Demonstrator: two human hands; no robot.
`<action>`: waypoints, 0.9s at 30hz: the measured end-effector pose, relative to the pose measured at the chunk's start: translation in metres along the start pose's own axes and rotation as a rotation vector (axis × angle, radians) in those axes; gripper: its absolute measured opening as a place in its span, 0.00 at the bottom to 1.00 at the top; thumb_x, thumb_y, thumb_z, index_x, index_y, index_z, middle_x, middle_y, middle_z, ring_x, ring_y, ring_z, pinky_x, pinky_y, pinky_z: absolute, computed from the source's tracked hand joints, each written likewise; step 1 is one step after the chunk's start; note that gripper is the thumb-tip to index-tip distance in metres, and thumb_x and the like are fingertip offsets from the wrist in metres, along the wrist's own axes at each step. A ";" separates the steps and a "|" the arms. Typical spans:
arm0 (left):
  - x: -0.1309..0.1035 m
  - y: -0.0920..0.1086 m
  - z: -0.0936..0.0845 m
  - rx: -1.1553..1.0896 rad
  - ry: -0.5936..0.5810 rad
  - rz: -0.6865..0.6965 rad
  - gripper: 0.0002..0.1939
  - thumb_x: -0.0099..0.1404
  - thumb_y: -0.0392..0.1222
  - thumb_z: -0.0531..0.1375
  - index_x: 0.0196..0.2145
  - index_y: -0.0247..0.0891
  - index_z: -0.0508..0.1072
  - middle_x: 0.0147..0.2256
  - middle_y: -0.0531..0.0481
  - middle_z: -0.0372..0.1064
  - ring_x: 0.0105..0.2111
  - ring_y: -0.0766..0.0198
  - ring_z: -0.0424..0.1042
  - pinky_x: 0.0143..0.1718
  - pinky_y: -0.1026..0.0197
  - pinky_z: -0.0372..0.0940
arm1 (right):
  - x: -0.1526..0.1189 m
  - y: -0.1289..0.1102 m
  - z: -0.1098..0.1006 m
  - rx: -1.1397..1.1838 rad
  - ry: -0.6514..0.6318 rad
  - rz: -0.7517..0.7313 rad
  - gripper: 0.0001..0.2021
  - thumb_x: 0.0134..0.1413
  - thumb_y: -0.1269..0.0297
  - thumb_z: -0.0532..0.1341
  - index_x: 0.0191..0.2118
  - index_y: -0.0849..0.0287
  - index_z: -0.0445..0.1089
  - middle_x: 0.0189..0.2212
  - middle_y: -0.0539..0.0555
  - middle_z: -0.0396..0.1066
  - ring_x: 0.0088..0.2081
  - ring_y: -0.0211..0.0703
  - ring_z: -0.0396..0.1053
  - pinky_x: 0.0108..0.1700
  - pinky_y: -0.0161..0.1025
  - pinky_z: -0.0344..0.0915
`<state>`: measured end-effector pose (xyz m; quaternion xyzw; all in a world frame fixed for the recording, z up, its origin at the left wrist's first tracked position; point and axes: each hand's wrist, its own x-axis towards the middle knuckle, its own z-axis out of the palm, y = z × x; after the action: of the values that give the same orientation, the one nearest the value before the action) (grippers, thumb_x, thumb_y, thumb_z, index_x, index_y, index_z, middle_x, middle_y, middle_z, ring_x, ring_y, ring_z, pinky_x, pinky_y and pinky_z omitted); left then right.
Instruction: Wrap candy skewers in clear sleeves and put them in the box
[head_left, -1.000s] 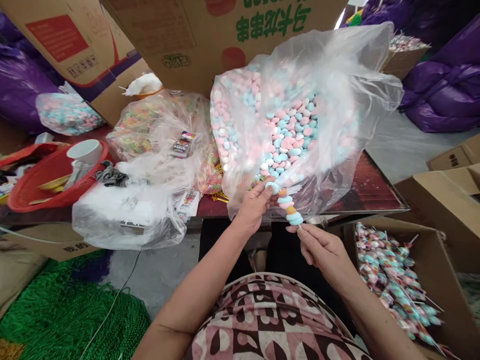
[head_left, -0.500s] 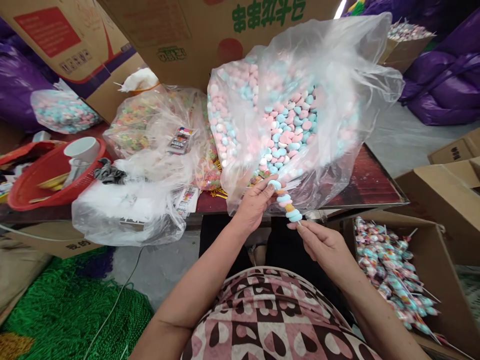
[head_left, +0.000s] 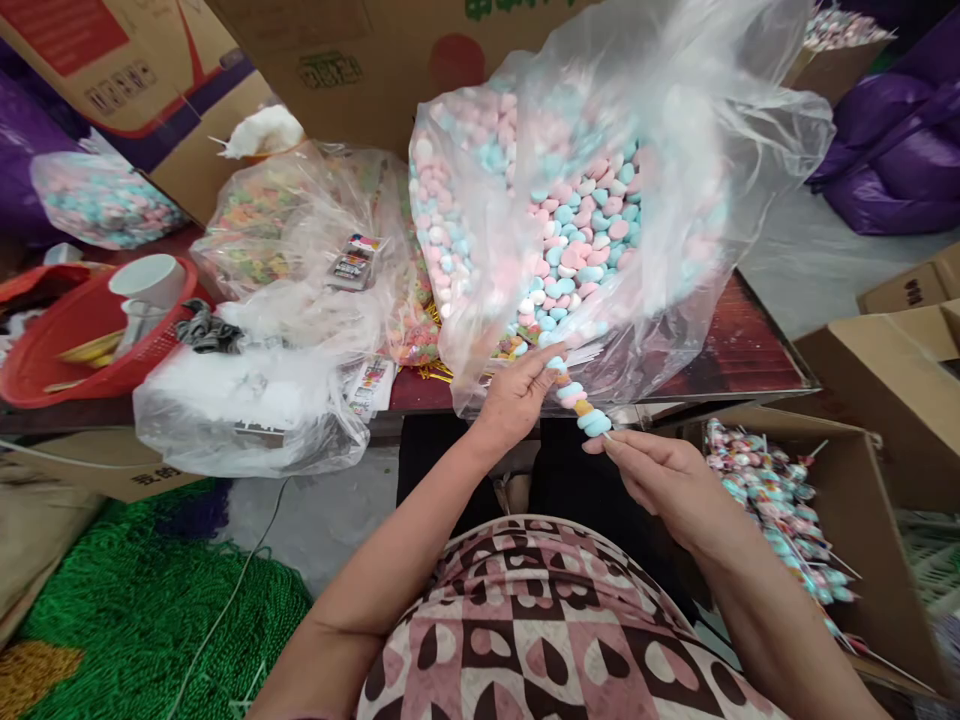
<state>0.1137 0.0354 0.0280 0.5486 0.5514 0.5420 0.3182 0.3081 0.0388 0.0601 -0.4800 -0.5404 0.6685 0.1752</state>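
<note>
A candy skewer (head_left: 583, 408) of blue, pink and orange pieces slants between my two hands, over the table's front edge. My left hand (head_left: 519, 397) pinches its upper end with the fingers closed round a blue piece. At the lower end, my right hand (head_left: 660, 480) grips the skewer between thumb and fingertips, just below the last blue pieces. Right behind my left hand lies a big open clear bag of pink, blue and white candies (head_left: 577, 240). Some white sticks (head_left: 589, 350) lie beside the skewer, partly hidden by it.
On the table (head_left: 750, 350) to the left are a bag of colourful gummies (head_left: 262, 225), a plastic bag with white contents (head_left: 247, 400) and a red basket (head_left: 161, 345) holding a white cup. A carton of wrapped skewers (head_left: 780, 510) stands low right. Green strands (head_left: 150, 610) cover the floor left.
The view has shifted slightly. My left hand's fingers now lie closer over the top of the skewer; both hands still hold it.
</note>
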 end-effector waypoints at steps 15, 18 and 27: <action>-0.003 0.015 0.024 0.023 0.199 -0.067 0.16 0.68 0.51 0.54 0.44 0.39 0.72 0.43 0.44 0.72 0.45 0.58 0.70 0.51 0.57 0.62 | 0.000 0.012 0.034 0.160 0.091 -0.120 0.19 0.53 0.51 0.61 0.38 0.64 0.76 0.11 0.41 0.50 0.14 0.29 0.46 0.17 0.30 0.41; -0.002 0.016 0.029 -0.128 0.245 -0.141 0.12 0.65 0.49 0.58 0.40 0.41 0.74 0.39 0.46 0.72 0.46 0.57 0.69 0.51 0.58 0.60 | 0.001 0.011 0.038 0.170 0.110 -0.144 0.19 0.54 0.51 0.60 0.38 0.64 0.76 0.11 0.41 0.49 0.14 0.29 0.46 0.17 0.30 0.41; -0.002 0.012 0.029 -0.183 0.270 -0.180 0.13 0.66 0.52 0.56 0.38 0.42 0.73 0.36 0.49 0.70 0.36 0.62 0.68 0.44 0.61 0.62 | 0.016 0.019 0.042 0.147 0.132 -0.233 0.16 0.56 0.52 0.59 0.36 0.62 0.75 0.11 0.41 0.50 0.14 0.30 0.46 0.17 0.31 0.42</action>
<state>0.1445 0.0384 0.0334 0.3881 0.5842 0.6281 0.3370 0.2707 0.0206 0.0338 -0.4430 -0.5293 0.6482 0.3215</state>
